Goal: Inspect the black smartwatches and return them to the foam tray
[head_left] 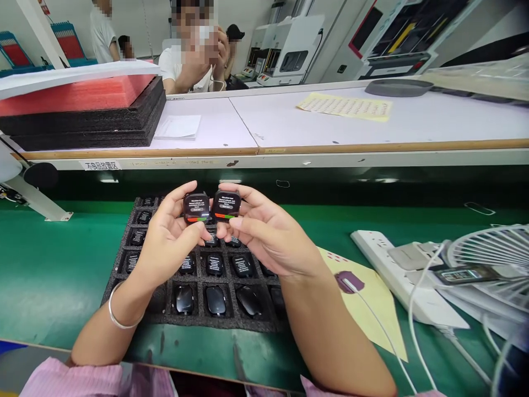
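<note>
My left hand (173, 231) grips a black smartwatch body (196, 208) between thumb and fingers. A second smartwatch body (227, 205) is pinched in my right hand (264, 231). Both screens face me, lit with white text and a red and green bar, side by side above a foam tray (200, 321). Rows of pockets in the tray hold several more watch bodies, such as a dark-screened one (216, 300) in the front row; others there show lit text. My hands and forearms hide part of the tray.
Right of the tray lie a yellow sheet (380, 314) with a purple charging pad (349, 282), a power strip (407, 275) with white cables, and a white fan (491, 253). Red and black foam (82, 116) is stacked on the raised shelf (268, 127). People sit and stand beyond.
</note>
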A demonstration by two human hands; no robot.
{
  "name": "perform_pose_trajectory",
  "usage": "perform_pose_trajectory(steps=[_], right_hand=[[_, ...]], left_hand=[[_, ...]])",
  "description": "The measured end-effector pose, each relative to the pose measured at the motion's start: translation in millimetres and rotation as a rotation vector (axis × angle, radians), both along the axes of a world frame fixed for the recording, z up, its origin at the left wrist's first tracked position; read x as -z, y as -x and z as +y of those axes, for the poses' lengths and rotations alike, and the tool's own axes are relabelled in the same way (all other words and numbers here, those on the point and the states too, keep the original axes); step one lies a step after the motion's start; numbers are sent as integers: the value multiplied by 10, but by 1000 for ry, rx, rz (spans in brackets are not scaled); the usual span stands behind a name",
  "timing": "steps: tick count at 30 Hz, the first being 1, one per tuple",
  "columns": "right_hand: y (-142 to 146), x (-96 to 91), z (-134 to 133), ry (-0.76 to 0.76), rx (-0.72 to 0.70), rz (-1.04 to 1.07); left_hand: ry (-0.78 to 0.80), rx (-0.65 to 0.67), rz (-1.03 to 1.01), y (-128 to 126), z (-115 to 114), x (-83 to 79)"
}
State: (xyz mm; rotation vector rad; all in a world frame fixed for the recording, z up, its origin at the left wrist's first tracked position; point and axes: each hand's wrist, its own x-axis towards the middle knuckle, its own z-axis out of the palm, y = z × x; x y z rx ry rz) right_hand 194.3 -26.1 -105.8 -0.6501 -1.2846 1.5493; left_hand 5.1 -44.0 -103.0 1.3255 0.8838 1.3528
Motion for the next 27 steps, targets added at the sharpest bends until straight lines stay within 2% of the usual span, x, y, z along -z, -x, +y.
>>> perform_pose_trajectory(steps=[11,27], right_hand=[[51,15,3,-53,24,-39],[56,3,5,-47,32,-33]], left_hand=[[-62,-61,14,8,41,4],[-25,-4,-37,25,4,1]])
